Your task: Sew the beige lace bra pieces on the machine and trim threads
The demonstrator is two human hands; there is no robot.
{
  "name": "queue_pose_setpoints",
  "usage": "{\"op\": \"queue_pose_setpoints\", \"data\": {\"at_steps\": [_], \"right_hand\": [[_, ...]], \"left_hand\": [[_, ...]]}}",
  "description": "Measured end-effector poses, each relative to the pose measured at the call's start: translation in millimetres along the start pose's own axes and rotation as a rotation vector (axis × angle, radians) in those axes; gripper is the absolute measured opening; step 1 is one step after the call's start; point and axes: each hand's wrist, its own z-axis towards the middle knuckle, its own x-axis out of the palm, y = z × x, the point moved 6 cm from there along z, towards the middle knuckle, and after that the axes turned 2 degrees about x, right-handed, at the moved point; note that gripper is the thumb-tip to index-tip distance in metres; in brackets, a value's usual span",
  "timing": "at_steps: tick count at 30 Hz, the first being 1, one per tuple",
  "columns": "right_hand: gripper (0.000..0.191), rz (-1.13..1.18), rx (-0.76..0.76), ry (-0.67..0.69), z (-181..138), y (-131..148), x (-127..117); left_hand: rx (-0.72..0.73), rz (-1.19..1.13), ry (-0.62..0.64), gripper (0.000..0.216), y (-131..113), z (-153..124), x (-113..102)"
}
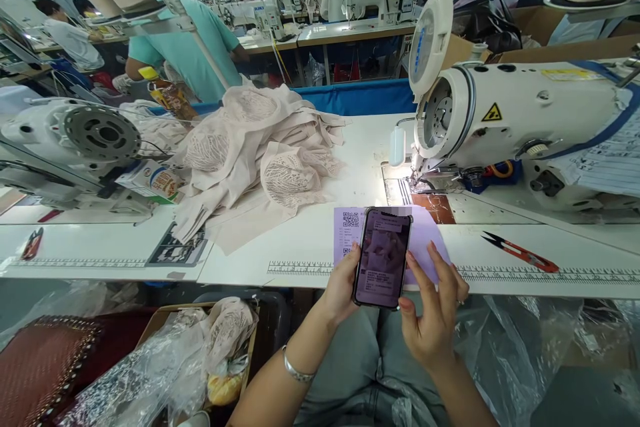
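Note:
A smartphone with a lit screen is held upright in my left hand, which grips its left side. My right hand is beside the phone with its fingers spread, the fingertips close to the screen's right edge; whether one touches it I cannot tell. Behind the phone, a purple sheet printed with QR codes lies on the white table. A heap of beige lace garments is spread to the left. The sewing machine stands to the right, its lamp lighting the needle area.
Red-handled thread snips lie on the right front edge, along a printed ruler strip. A second machine, a bottle and a small carton stand left. Below is a box with plastic bags and lace. People work behind.

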Motion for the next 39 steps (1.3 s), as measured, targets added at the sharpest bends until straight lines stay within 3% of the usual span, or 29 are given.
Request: {"op": "queue_pose_setpoints", "data": {"at_steps": [12, 25, 28, 39], "right_hand": [[0.053, 0.012, 0.002, -0.005, 0.9, 0.2, -0.2], [0.052, 0.013, -0.005, -0.004, 0.9, 0.8, 1.6], [0.053, 0.027, -0.017, 0.005, 8.0, 4.3, 4.0], [0.060, -0.011, -0.082, 0.051, 54.6, 16.7, 12.1]], "left_hand": [[-0.005, -0.014, 0.010, 0.054, -1.7, -1.8, 0.8], [-0.019, -0.019, 0.058, 0.062, -0.7, -1.6, 4.8], [-0.019, -0.022, 0.088, 0.058, -1.5, -1.9, 8.9], [0.028, -0.022, 0.001, 0.053, -2.1, -1.2, 1.8]]}}
